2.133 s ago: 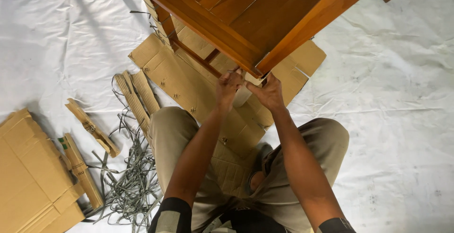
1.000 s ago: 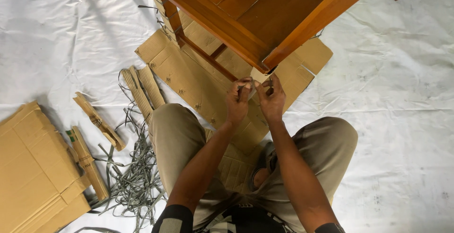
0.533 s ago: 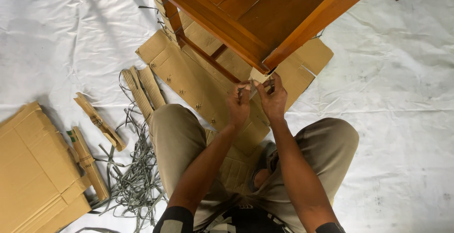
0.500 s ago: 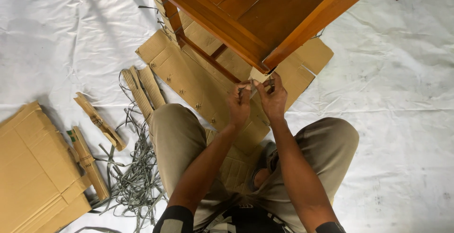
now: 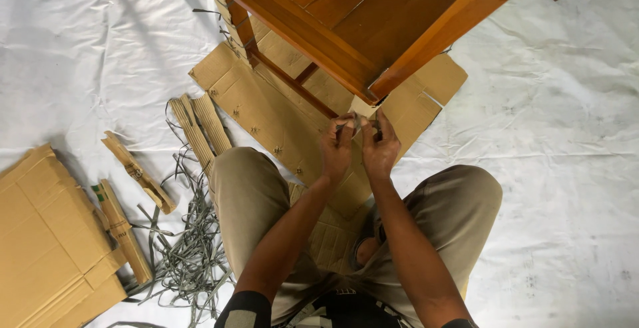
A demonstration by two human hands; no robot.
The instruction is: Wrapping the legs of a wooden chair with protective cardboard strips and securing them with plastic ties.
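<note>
Left hand [image 5: 337,147] and right hand [image 5: 379,148] jointly pinch a thin grey strap [image 5: 358,124] beneath the glossy wooden table corner [image 5: 373,92], above flat corrugated cardboard [image 5: 266,112].

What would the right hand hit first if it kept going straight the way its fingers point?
Probably the cardboard piece at the wooden table's corner; the right hand points up at it, depth unclear.

Glossy wooden table [image 5: 373,8]; matt cardboard sheet [image 5: 266,108]; wrinkled white cloth [image 5: 546,122].
</note>
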